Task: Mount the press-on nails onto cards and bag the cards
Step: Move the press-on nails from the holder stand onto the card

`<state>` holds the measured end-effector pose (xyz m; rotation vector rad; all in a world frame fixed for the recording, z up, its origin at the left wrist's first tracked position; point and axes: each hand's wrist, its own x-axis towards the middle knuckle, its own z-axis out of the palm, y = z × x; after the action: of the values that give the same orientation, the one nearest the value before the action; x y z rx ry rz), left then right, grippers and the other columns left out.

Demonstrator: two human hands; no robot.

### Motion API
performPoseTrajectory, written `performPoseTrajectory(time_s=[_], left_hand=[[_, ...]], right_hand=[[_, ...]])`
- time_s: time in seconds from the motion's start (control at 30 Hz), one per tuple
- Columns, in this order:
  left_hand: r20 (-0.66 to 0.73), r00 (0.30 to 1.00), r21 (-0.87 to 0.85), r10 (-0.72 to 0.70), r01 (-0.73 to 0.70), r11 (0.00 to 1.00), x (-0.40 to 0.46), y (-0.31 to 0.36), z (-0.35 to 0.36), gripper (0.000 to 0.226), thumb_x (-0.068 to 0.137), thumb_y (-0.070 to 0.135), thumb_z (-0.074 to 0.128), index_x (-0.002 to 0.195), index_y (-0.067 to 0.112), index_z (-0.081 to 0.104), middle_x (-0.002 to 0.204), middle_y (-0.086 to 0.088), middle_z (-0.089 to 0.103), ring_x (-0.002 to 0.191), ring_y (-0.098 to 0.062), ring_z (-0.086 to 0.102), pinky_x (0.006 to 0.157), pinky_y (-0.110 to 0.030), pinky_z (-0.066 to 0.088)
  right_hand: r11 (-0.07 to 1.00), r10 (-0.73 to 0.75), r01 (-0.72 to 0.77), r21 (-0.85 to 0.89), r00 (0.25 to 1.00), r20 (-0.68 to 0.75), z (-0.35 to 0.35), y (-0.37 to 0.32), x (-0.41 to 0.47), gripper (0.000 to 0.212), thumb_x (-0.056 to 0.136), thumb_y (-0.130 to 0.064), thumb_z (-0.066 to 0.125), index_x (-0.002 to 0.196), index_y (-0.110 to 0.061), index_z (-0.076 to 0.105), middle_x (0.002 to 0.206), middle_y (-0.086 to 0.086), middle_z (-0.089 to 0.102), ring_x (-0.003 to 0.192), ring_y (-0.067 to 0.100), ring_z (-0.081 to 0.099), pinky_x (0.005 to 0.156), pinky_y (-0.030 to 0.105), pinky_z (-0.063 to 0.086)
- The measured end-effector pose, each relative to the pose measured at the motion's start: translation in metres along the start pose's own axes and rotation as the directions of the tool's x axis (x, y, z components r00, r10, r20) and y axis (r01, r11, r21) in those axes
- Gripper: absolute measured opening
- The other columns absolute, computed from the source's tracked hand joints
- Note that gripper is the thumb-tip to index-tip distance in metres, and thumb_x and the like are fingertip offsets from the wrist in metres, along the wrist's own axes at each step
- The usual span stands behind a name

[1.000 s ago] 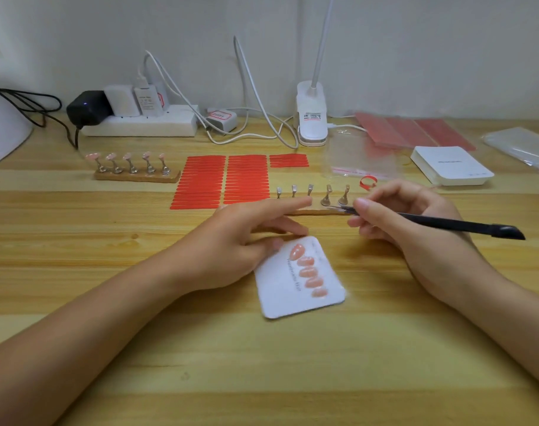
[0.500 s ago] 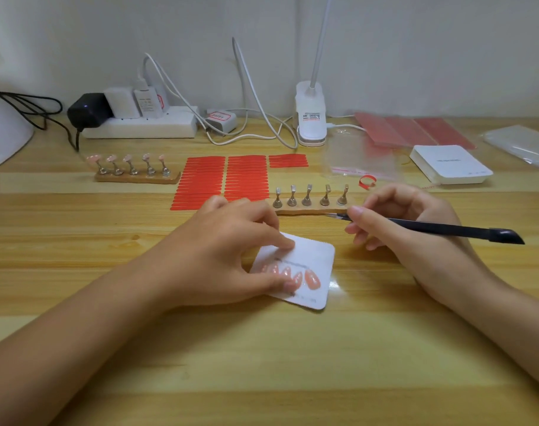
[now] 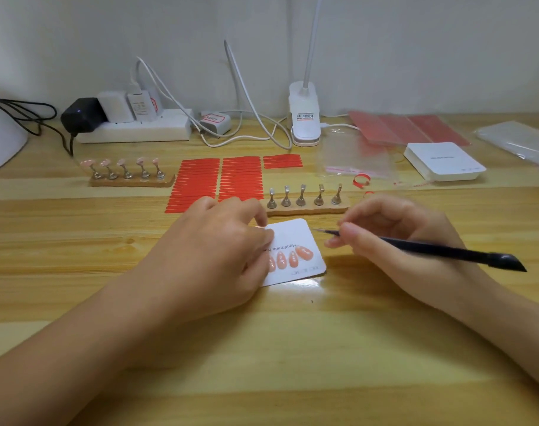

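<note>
A white card (image 3: 295, 235) with pink press-on nails (image 3: 292, 257) stuck on it lies on the wooden table. My left hand (image 3: 212, 253) covers the card's left part, fingertips pressing on it; some nails are hidden under it. My right hand (image 3: 397, 238) pinches a black stick tool (image 3: 446, 251), its thin tip pointing left just right of the card. Behind the card stands a wooden nail stand with bare metal holders (image 3: 305, 199). A second stand (image 3: 130, 173) at the left carries pink nails. Clear bags (image 3: 354, 158) lie behind.
Red adhesive strips (image 3: 219, 182) lie in rows behind my left hand. A stack of white cards (image 3: 443, 159) sits at the right, with red sheets (image 3: 406, 129) and more bags (image 3: 520, 139) beyond. A power strip (image 3: 133, 127), cables and lamp clamp (image 3: 303, 115) line the wall.
My left hand turned the card round on the table and now presses its left part. My right hand with the tool drew back from the stand toward me.
</note>
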<state>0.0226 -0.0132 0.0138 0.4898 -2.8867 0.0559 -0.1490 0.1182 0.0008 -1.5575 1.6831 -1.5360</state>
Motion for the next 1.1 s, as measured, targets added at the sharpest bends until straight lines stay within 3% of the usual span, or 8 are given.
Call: performPoseTrajectory(time_s=[0.07, 0.17, 0.33, 0.43, 0.5, 0.63, 0.8, 1.1], left_hand=[[0.012, 1.0, 0.002, -0.007, 0.007, 1.0, 0.0, 0.002, 0.0, 0.05, 0.082, 0.041, 0.024, 0.076, 0.021, 0.07, 0.095, 0.005, 0.064, 0.077, -0.018, 0.056, 0.067, -0.031, 0.037], [-0.025, 1.0, 0.021, -0.007, 0.008, 1.0, 0.0, 0.005, 0.0, 0.052, 0.084, 0.041, 0.025, 0.07, 0.02, 0.07, 0.081, 0.005, 0.065, 0.067, -0.02, 0.056, 0.063, -0.031, 0.038], [-0.122, 0.987, -0.025, 0.101, -0.104, 0.994, 0.003, 0.005, 0.002, 0.037, 0.081, 0.039, 0.041, 0.055, 0.019, 0.059, 0.057, 0.008, 0.053, 0.048, -0.016, 0.037, 0.051, -0.027, 0.036], [-0.099, 0.992, -0.203, 0.078, -0.097, 0.975, 0.003, 0.007, 0.009, 0.026, 0.079, 0.043, 0.047, 0.067, 0.022, 0.055, 0.06, 0.015, 0.039, 0.053, -0.003, 0.031, 0.054, -0.02, 0.028], [-0.089, 0.996, -0.332, 0.021, -0.049, 0.942, 0.002, 0.004, 0.015, 0.02, 0.079, 0.042, 0.053, 0.08, 0.023, 0.059, 0.063, 0.018, 0.04, 0.058, 0.001, 0.038, 0.057, -0.012, 0.028], [-0.087, 0.996, -0.42, -0.001, -0.036, 0.907, 0.003, 0.0, 0.022, 0.033, 0.079, 0.04, 0.057, 0.105, 0.024, 0.067, 0.071, 0.015, 0.046, 0.063, 0.001, 0.042, 0.058, -0.012, 0.03], [-0.096, 0.995, -0.451, 0.005, -0.048, 0.891, 0.002, 0.001, 0.023, 0.033, 0.079, 0.037, 0.059, 0.106, 0.022, 0.07, 0.073, 0.004, 0.051, 0.061, -0.005, 0.042, 0.056, -0.018, 0.033], [-0.101, 0.994, -0.504, -0.034, -0.021, 0.864, 0.001, 0.001, 0.026, 0.036, 0.078, 0.038, 0.06, 0.108, 0.022, 0.069, 0.073, 0.007, 0.05, 0.061, -0.003, 0.042, 0.056, -0.016, 0.032]], right_hand=[[0.992, -0.065, 0.074, -0.1, 0.994, 0.092, 0.002, 0.0, -0.002, 0.011, 0.083, -0.03, 0.061, 0.085, -0.02, 0.064, 0.077, -0.006, 0.072, 0.071, 0.001, 0.068, 0.063, 0.008, 0.046], [0.971, -0.09, 0.116, -0.208, 0.988, 0.129, 0.002, 0.003, -0.001, 0.01, 0.088, -0.034, 0.061, 0.088, -0.025, 0.063, 0.077, -0.008, 0.071, 0.074, -0.001, 0.067, 0.065, 0.008, 0.046], [0.987, 0.041, -0.036, -0.155, 0.999, 0.034, -0.001, 0.006, 0.004, 0.012, 0.085, -0.04, 0.06, 0.081, -0.029, 0.061, 0.078, -0.011, 0.072, 0.075, 0.0, 0.067, 0.067, 0.009, 0.047], [0.989, 0.147, -0.147, -0.007, 0.988, 0.042, -0.003, 0.005, 0.007, 0.023, 0.073, -0.042, 0.06, 0.081, -0.02, 0.06, 0.076, -0.005, 0.073, 0.076, 0.005, 0.07, 0.067, 0.01, 0.049], [0.973, 0.202, -0.202, 0.115, 0.979, 0.012, -0.004, 0.004, 0.008, 0.027, 0.067, -0.041, 0.065, 0.078, -0.018, 0.059, 0.074, 0.0, 0.074, 0.074, 0.009, 0.071, 0.063, 0.012, 0.051], [0.939, 0.277, -0.253, 0.232, 0.958, -0.077, -0.01, 0.002, 0.01, 0.033, 0.054, -0.039, 0.072, 0.071, -0.016, 0.055, 0.066, 0.006, 0.071, 0.052, 0.009, 0.064, 0.04, 0.015, 0.043], [0.936, 0.338, -0.335, 0.109, 0.941, -0.004, -0.014, 0.002, 0.011, 0.034, 0.052, -0.037, 0.074, 0.063, -0.013, 0.053, 0.052, 0.004, 0.065, 0.042, 0.013, 0.053, 0.035, 0.016, 0.037], [0.912, 0.4, -0.402, 0.079, 0.916, 0.037, -0.016, 0.005, 0.016, 0.025, 0.07, -0.015, 0.076, 0.064, -0.013, 0.052, 0.059, 0.009, 0.068, 0.043, 0.012, 0.056, 0.038, 0.017, 0.042]])
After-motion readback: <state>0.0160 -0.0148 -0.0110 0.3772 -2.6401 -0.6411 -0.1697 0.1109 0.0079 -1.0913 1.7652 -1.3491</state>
